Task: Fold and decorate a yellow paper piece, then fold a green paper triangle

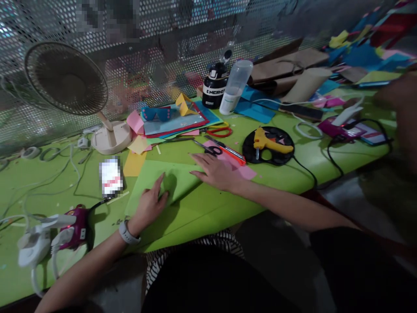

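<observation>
A light green sheet of paper (182,174) lies on the green table in front of me, its lower right edge running at a slant. My left hand (150,205) rests over the paper's left part, index finger and thumb stretched apart, with a watch on the wrist. Over the paper's right end, my right hand (217,173) reaches with fingers extended and holds nothing that I can see. Just beyond it lie scissors (213,150) with dark handles, an orange cutter (233,155) and pink paper (247,172).
A yellow glue gun (269,143) sits on a black round mat. Behind are red-handled scissors (224,130), blue paper glasses (156,114), a dark bottle (213,89) and a clear bottle (235,87). Leftward stand a fan (112,137), a phone (111,177) and a purple power strip (76,228).
</observation>
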A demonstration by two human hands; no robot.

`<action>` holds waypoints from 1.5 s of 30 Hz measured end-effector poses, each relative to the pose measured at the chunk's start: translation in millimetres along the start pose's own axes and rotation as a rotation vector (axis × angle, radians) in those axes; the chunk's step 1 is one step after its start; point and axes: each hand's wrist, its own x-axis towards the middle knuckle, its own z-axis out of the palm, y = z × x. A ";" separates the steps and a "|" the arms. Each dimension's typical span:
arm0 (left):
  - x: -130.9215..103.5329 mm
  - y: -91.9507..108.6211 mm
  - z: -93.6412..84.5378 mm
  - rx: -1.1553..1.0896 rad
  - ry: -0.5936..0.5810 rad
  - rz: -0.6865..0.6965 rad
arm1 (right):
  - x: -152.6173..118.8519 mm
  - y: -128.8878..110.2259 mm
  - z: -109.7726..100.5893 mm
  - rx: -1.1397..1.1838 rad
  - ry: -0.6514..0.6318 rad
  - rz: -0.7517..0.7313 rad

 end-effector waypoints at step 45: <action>14.5 -24.9 -5.4 -0.049 0.011 -0.076 | -30.0 -14.0 30.9 -0.066 -0.270 -0.296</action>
